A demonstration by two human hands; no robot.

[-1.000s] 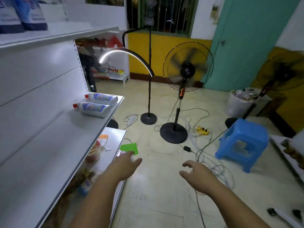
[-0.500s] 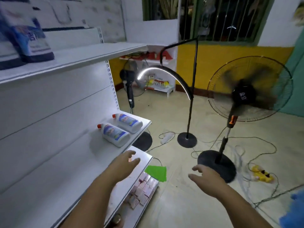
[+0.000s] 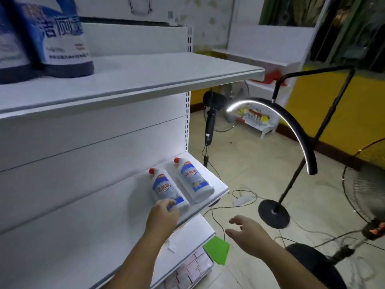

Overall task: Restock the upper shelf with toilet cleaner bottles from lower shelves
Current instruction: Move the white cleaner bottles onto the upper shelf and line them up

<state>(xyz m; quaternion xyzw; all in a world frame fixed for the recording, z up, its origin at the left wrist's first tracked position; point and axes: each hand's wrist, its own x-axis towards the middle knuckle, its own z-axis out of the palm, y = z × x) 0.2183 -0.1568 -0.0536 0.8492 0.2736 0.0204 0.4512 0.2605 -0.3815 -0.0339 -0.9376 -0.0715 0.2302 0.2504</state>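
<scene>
The view has been swung up to the shelving over the last second. The upper shelf (image 3: 145, 76) is largely bare, with upright bottles (image 3: 62, 38) only at its left end, so room is left for stock. On the middle shelf (image 3: 220, 189), two toilet cleaner bottles are laid on their sides, side by side. The left hand (image 3: 164, 215), in mid-air a second ago, has been brought onto the base of the nearer bottle (image 3: 164, 188); whether its fingers are closed round it cannot be told. The right hand (image 3: 248, 234) is held open and empty over the floor. A lift is judged next, with the upper shelf's front lip as the likeliest obstruction. An arc lamp (image 3: 291, 130) and a fan (image 3: 364, 195) are stood well apart.
</scene>
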